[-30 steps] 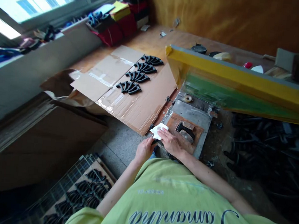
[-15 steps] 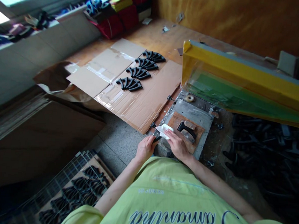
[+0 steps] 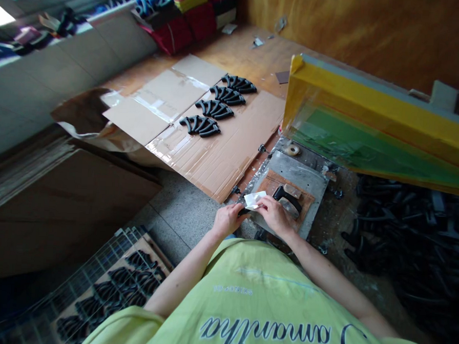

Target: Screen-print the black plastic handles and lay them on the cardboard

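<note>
Both hands have crept forward since the earlier frame, the left one closing in on the right. On my feed, the left hand (image 3: pixel 229 219) grips a black handle (image 3: pixel 244 212), only its end showing, while the right hand (image 3: pixel 275 216) presses a white cloth (image 3: pixel 254 199) against it. The hands are close together, with cloth and handle between them, and I read this as wiping the handle by hand. Just beyond, a second black handle (image 3: pixel 287 197) lies on a brown pad (image 3: pixel 269 185) on a metal plate (image 3: pixel 299 170), below a raised yellow-framed printing screen (image 3: pixel 375 110). Further out on the wooden desk (image 3: pixel 259 45), four rows of black handles (image 3: pixel 213 108) sit on taped cardboard (image 3: pixel 230 162). A loose heap of handles (image 3: pixel 407 222) lies to the right.
</note>
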A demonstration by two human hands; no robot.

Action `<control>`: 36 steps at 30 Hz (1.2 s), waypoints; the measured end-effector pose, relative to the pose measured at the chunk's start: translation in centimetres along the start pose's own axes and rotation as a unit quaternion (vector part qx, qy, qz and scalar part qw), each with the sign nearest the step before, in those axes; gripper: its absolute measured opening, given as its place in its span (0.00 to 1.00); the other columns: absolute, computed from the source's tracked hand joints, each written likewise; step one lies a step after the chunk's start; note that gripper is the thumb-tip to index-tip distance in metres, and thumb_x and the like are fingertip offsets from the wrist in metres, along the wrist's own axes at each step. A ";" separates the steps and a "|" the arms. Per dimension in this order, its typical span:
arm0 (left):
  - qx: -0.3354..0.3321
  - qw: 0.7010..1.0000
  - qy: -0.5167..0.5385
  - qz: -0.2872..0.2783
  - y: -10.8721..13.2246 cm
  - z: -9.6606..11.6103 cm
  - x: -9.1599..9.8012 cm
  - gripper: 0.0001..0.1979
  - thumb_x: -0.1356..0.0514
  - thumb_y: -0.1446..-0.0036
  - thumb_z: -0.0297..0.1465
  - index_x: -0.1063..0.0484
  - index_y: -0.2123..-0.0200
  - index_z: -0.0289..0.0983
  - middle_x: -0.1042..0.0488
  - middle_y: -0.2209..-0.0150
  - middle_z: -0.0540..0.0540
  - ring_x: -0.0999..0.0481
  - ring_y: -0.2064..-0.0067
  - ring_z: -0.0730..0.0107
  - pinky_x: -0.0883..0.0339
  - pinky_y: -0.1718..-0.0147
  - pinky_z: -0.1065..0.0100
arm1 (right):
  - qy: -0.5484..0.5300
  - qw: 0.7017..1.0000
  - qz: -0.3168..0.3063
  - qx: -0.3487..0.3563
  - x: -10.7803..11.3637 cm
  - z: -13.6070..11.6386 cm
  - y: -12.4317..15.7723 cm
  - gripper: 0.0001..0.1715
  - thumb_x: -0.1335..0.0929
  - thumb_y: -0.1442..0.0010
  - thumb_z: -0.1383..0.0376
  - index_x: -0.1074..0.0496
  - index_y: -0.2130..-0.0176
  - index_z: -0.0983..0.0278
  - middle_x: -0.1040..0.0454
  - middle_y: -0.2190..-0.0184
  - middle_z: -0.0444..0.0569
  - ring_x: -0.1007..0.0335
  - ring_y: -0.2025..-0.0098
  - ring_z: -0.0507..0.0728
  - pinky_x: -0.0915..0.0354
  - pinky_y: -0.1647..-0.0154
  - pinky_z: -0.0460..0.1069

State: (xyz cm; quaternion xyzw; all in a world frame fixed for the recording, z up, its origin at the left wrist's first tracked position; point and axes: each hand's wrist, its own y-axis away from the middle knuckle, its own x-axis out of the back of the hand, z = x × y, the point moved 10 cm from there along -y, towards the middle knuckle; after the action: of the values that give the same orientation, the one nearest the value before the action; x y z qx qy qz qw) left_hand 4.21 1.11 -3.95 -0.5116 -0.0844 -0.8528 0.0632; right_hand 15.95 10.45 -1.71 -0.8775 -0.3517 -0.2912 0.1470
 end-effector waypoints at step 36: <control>-0.248 0.962 0.091 0.074 -0.7 9.1 8.8 0.14 0.40 0.37 0.42 0.26 0.65 0.36 0.23 0.73 0.48 0.24 0.72 0.71 0.37 0.72 0.72 | -0.097 0.991 0.087 0.029 9.2 -5.6 -1.0 0.09 0.29 0.42 0.67 0.32 0.72 0.62 0.33 0.71 0.42 0.36 0.67 0.52 0.40 0.65 0.47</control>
State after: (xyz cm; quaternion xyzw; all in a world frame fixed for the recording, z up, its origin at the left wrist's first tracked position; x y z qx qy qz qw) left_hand 7.80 3.46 7.98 -0.4365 0.1735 -0.8828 0.0043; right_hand 18.34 13.49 8.37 -0.9244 -0.2947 -0.1801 0.1620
